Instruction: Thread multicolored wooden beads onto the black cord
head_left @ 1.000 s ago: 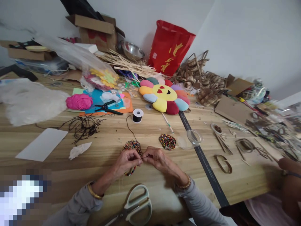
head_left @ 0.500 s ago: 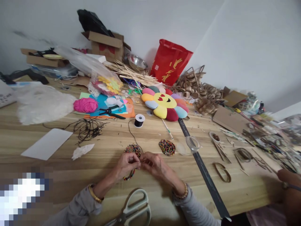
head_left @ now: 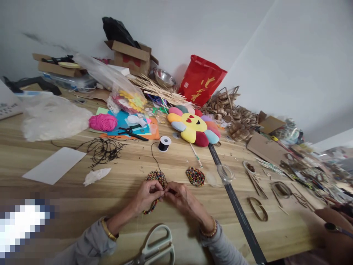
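Observation:
My left hand (head_left: 151, 194) and my right hand (head_left: 178, 195) meet fingertip to fingertip above the table, each pinched on a thin black cord (head_left: 156, 159). The cord runs back from my fingers to a white spool (head_left: 164, 143) wound with black. Under and behind my left hand lies a coil of multicoloured beads (head_left: 154, 176), part of it hidden; a strand of it shows below my fingers. A second coil of beads (head_left: 195, 176) rests on the table to the right. Scissors with pale grey handles (head_left: 158, 244) lie nearest me, their blades cut off by the frame.
A tangle of black cord (head_left: 106, 149), a white sheet (head_left: 55, 165) and a crumpled tissue (head_left: 96, 176) lie left. Behind sits a flower cushion (head_left: 194, 125). A dark strip (head_left: 239, 211) crosses the table at right. Another person's arm (head_left: 335, 224) reaches in at the right edge.
The view has shifted slightly. My hands stay together on the cord, with the fingertips a little closer. The other person's arm shows more at the right.

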A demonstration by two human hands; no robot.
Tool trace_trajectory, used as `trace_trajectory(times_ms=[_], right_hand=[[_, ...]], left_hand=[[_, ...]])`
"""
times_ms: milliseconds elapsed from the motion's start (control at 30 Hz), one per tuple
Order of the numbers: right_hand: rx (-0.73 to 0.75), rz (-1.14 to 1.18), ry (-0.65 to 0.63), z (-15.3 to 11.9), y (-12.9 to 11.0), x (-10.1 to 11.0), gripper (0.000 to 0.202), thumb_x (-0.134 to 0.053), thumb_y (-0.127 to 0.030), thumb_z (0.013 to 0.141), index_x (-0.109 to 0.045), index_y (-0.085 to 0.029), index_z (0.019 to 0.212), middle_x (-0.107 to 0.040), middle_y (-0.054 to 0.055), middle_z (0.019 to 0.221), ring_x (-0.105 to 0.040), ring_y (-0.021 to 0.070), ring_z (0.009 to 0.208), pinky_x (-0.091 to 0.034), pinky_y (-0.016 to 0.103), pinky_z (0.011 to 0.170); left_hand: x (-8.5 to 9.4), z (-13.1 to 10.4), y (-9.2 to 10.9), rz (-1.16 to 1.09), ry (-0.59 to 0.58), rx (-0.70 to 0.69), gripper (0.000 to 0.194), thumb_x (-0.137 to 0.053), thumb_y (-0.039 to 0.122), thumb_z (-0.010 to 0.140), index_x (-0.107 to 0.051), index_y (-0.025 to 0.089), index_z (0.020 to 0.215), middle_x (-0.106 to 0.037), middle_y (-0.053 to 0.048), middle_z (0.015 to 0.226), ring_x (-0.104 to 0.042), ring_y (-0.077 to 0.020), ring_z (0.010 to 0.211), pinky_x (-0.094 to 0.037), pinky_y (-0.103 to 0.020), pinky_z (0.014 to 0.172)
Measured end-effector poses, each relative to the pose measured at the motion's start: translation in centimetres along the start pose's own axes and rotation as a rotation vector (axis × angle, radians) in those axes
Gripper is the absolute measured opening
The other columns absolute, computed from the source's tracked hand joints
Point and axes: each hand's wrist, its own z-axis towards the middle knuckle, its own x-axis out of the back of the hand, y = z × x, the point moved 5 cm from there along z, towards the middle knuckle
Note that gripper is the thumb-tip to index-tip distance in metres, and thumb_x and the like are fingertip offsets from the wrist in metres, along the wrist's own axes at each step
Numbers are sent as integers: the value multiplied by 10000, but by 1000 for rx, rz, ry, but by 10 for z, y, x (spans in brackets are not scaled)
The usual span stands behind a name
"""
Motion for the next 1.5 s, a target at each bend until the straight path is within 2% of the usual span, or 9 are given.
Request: trace_trajectory(times_ms=[233,467,633,833,1167,1367,1500], right_hand=[[30,-14,-24,1,0,3,92,-539,-157,876,-626,-149,847,-626,-2,745,-541,99,644,-403,183,611],[64,7,71,0,-8,8,85,-589,-145,841,-615,-150,922,-637,52,886,-593,126,745,-451,208,667],[102,-22,49,0,-12,0,88,-539,-128,870,-613,-161,905,-642,33,815,-583,120,708,-440,209,652],[76,-99,-10,2,-3,-2,78,-579,-103,844,-636,-155,847,-641,25,775,-581,120,679,-415,202,622],[23,-207,-69,-2,-5,-4,97,-532,-150,897,-626,-172,898,-594,32,834,-558,118,688,-394,197,614],[5,-250,-60,-2,-6,-3,92,-540,-119,881,-617,-166,896,-560,28,865,-542,105,657,-371,194,573],[15,-153,-10,-3,-13,1,99,-538,-91,870,-590,-170,900,-569,31,898,-561,115,718,-402,196,624]], left_hand=[[1,1,-2,-71,-55,40,313,-785,378,559,-601,127,598,-617,-6,533,-569,-108,507,-417,-194,495],[1,1,-1,-31,-37,50,268,-771,337,564,-601,130,576,-629,-9,512,-563,-107,488,-416,-201,499],[1,0,-1,-12,-15,23,228,-744,311,583,-601,133,578,-640,-16,522,-580,-117,515,-423,-205,516],[-1,0,-3,58,10,1,156,-690,261,611,-603,139,565,-641,-18,523,-578,-120,524,-427,-211,536],[-2,1,-4,151,14,-21,117,-627,220,635,-581,144,560,-624,-16,524,-543,-116,513,-401,-209,524],[-2,3,-6,146,11,6,87,-636,184,610,-575,149,559,-632,-9,515,-557,-118,516,-408,-208,531],[-2,3,-5,113,7,32,114,-663,214,600,-581,151,552,-635,-12,508,-563,-121,515,-406,-207,523]])
